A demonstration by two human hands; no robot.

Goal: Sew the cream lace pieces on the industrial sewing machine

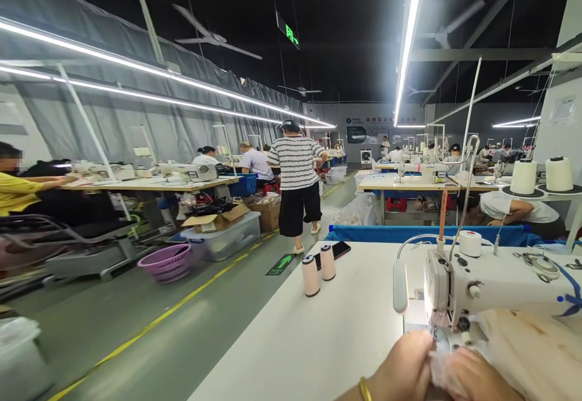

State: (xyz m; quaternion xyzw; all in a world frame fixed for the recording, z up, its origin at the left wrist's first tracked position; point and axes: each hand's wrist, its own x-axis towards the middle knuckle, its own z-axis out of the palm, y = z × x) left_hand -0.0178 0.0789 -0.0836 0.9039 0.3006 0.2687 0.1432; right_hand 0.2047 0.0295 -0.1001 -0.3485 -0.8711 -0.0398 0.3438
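My left hand, with a gold bangle on the wrist, and my right hand meet at the bottom edge, just below the needle of a white sewing machine. Both have fingers pinched together on a bit of pale, thin fabric held under the needle area. More cream cloth lies to the right, under the machine's arm. The fingertips are partly hidden by each other.
Two thread spools and a dark phone stand on the white table. A person in a striped shirt walks down the aisle. A purple basket, boxes and other workers' benches line the left.
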